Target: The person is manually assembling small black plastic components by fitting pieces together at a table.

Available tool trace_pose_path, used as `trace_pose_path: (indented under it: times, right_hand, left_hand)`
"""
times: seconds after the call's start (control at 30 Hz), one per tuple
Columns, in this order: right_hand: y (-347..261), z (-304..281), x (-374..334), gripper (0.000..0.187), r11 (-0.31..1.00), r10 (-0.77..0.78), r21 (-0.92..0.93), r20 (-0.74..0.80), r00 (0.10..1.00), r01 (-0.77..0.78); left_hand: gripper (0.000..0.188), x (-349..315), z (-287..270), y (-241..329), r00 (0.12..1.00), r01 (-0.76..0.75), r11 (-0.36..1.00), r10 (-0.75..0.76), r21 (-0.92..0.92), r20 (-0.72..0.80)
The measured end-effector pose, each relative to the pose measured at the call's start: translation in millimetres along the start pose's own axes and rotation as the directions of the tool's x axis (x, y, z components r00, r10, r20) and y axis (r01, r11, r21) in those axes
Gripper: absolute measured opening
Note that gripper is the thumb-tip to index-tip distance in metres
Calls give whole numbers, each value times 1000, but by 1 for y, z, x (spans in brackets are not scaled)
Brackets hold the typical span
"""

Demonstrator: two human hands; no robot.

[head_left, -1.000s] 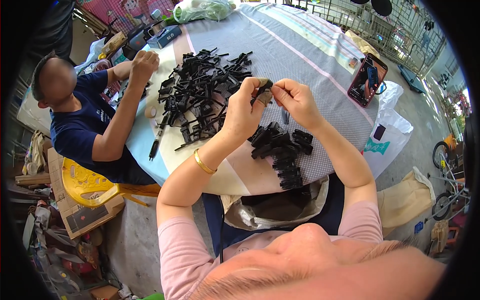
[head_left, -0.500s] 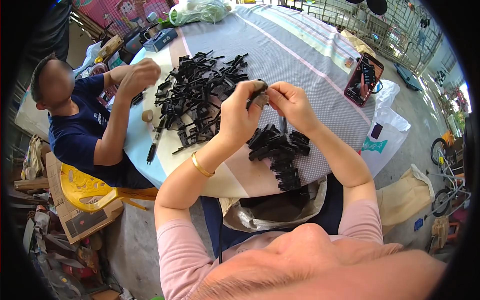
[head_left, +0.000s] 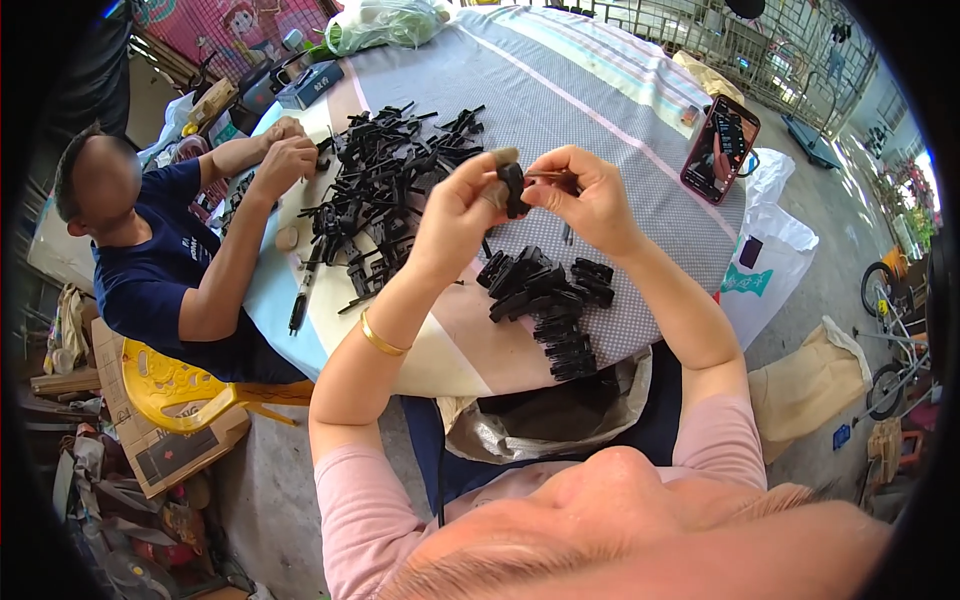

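My left hand (head_left: 452, 220) pinches a small black plastic part (head_left: 513, 190) between thumb and fingers, raised over the table. Close beside it, my right hand (head_left: 592, 205) is closed on a thin dark piece (head_left: 560, 180), whose kind I cannot make out; its tip points toward the plastic part. Below my hands, near the table's front edge, lies a small heap of black plastic parts (head_left: 530, 285), with several lined up in a row (head_left: 565, 340). A larger tangled pile of black parts (head_left: 375, 180) spreads to the left of my left hand.
Across at the left a co-worker (head_left: 150, 230) sits on a yellow chair (head_left: 165, 385), hands at the table edge. A tape roll (head_left: 287, 238) and a pen (head_left: 301, 300) lie nearby. At the right stands a phone (head_left: 720, 150). An open sack (head_left: 480, 435) hangs below the front edge.
My hands have drawn slightly apart, so the black part and the thin dark piece show more. The co-worker's hands have come down together toward the table.
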State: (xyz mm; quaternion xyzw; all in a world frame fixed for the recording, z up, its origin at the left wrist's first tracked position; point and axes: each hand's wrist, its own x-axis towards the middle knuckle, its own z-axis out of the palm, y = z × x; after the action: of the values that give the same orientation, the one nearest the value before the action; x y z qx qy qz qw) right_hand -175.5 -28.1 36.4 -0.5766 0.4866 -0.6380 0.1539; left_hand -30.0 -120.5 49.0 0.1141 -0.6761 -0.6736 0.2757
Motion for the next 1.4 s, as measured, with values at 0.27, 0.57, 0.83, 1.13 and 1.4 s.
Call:
trace_pose_path:
  times: [0.27, 0.57, 0.83, 1.13, 1.4]
  right_hand:
    - [6, 0, 4, 15, 975, 207, 60, 111, 972, -214]
    - [3, 1, 3, 24, 921, 310, 186, 187, 932, -343]
    - [0, 4, 2, 21, 946, 294, 90, 174, 940, -313]
    - [-3, 10, -3, 19, 886, 349, 254, 184, 919, -388]
    - [-6, 11, -3, 20, 889, 342, 257, 176, 923, -378]
  left_hand:
    - [40, -6, 11, -3, 994, -105, 981, 104, 166, 16]
    - [29, 0, 2, -9, 986, -114, 976, 133, 184, -97]
    - [24, 0, 6, -16, 959, -173, 956, 219, 238, -182]
    - [15, -9, 15, -14, 875, -312, 810, 449, 496, -183]
    - [17, -6, 12, -19, 844, -337, 753, 508, 566, -173]
